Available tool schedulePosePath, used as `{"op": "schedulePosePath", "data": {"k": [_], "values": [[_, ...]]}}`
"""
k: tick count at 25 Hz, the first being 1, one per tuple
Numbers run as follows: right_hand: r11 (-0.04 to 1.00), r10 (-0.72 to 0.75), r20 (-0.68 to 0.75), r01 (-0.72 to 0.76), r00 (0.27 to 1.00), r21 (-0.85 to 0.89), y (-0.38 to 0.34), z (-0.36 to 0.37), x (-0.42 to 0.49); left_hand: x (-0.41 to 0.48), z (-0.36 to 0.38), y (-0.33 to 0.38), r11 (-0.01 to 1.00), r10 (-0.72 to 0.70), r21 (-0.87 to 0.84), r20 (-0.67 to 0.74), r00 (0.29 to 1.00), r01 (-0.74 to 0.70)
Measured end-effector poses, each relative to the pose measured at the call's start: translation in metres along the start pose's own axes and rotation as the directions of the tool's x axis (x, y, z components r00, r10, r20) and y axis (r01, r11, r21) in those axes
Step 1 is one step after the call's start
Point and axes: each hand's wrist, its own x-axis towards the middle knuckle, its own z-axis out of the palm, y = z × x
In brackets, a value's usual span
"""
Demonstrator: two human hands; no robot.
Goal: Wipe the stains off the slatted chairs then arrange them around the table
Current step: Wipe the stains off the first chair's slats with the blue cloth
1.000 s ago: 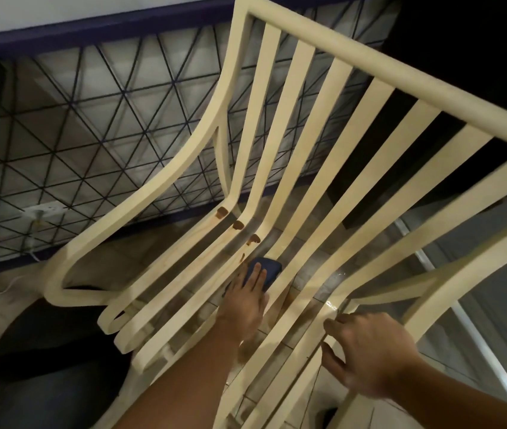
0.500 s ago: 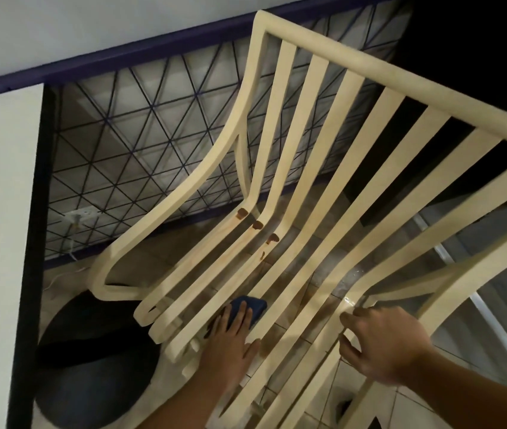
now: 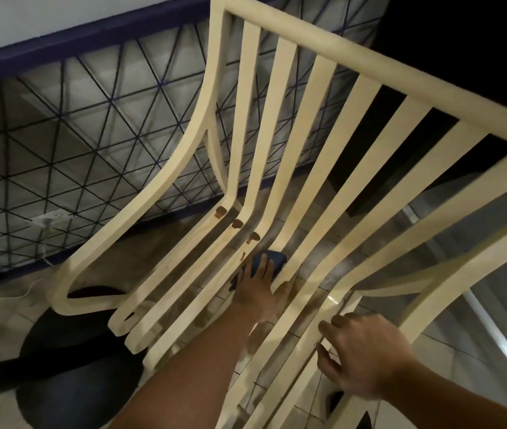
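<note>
A cream slatted chair (image 3: 317, 140) fills the view, seen from above its seat. Three brown stains (image 3: 237, 223) sit on the left slats where seat meets back. My left hand (image 3: 258, 286) presses a dark blue cloth (image 3: 272, 261) with straight fingers onto a slat just below and right of the stains. My right hand (image 3: 360, 357) curls its fingers round a slat at the right front of the seat.
A dark blue railing with a triangle-pattern grille (image 3: 85, 128) runs behind the chair at the left. A dark round object (image 3: 69, 376) lies on the tiled floor at the lower left. A white socket with a cable (image 3: 49, 219) sits by the grille.
My left hand slid the cloth down the slat towards the seat front, then back up to just below the stains. My right hand kept its hold on the slat.
</note>
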Motion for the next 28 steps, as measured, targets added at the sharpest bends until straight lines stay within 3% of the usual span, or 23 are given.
{"op": "schedulePosePath", "data": {"k": [4,10,13,16,21,25,28], "values": [[0.998,-0.057,-0.033,0.058,0.998,0.025,0.0,-0.003,0.001,0.038,-0.011,0.022,1.0,-0.012,-0.026,0.034,0.999,0.013],[0.998,-0.059,-0.09,0.062,0.994,0.027,0.002,-0.003,0.0,0.045,-0.003,0.038,0.999,0.0,-0.032,-0.075,0.997,-0.002],[0.998,-0.051,-0.013,0.051,0.999,-0.022,0.001,0.0,0.002,0.048,-0.002,0.04,0.999,-0.02,-0.039,-0.077,0.997,0.017],[0.999,-0.023,-0.007,0.023,1.0,-0.032,0.003,0.002,0.002,0.046,0.009,0.027,1.0,-0.014,-0.023,-0.089,0.996,0.012],[0.998,-0.052,-0.115,0.056,0.992,0.039,0.001,-0.002,-0.003,0.027,0.017,0.002,0.999,-0.008,0.049,-0.109,0.994,0.014],[0.998,-0.05,-0.065,0.051,0.997,0.025,-0.002,-0.006,-0.004,-0.011,0.028,-0.029,0.994,0.049,0.107,-0.218,0.975,-0.026],[1.0,-0.029,-0.064,0.03,0.997,0.003,-0.003,-0.004,-0.004,-0.039,0.043,-0.058,0.986,0.087,0.154,-0.211,0.974,-0.055]]}}
